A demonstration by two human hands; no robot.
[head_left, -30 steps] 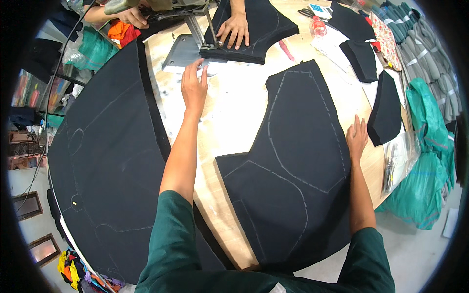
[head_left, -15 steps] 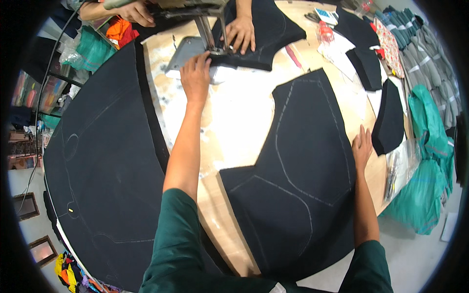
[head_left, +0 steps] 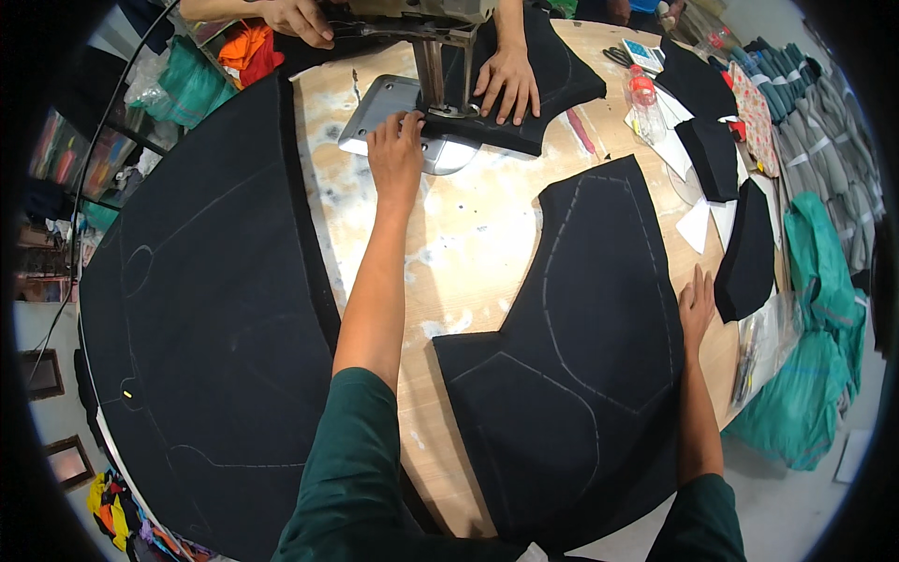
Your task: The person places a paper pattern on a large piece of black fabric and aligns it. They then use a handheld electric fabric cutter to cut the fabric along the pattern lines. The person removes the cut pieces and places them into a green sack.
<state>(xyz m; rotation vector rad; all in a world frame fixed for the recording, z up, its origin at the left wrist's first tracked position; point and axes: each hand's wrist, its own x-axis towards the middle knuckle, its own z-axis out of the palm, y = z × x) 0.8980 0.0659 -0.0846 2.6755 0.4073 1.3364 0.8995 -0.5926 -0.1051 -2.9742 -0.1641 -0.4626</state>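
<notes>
My left hand (head_left: 396, 159) reaches forward to the cutting machine's grey base plate (head_left: 386, 96). Its bent fingertips close on the left end of a stack of black cloth (head_left: 510, 136), right beside the upright blade housing of the cloth cutting machine (head_left: 431, 80). A co-worker's one hand (head_left: 510, 84) presses that stack flat, while their other hand (head_left: 298, 21) is at the machine's left. My right hand (head_left: 695, 304) lies with outstretched fingers on the wooden table, at the right edge of a large chalk-marked black cloth piece (head_left: 609, 281).
Another big black cloth stack (head_left: 215, 309) with chalk lines covers the left side. Along the right lie cut black pieces (head_left: 747, 253), a plastic bottle (head_left: 643, 89), scissors (head_left: 616, 56) and a calculator (head_left: 642, 54). Green sacks (head_left: 796, 393) and grey cloth bundles (head_left: 833, 140) stand beyond the table.
The view has shifted slightly, so everything sits a little lower and mostly further right. Both my hands keep their places beside the cloth. The co-worker's hand still presses the stack.
</notes>
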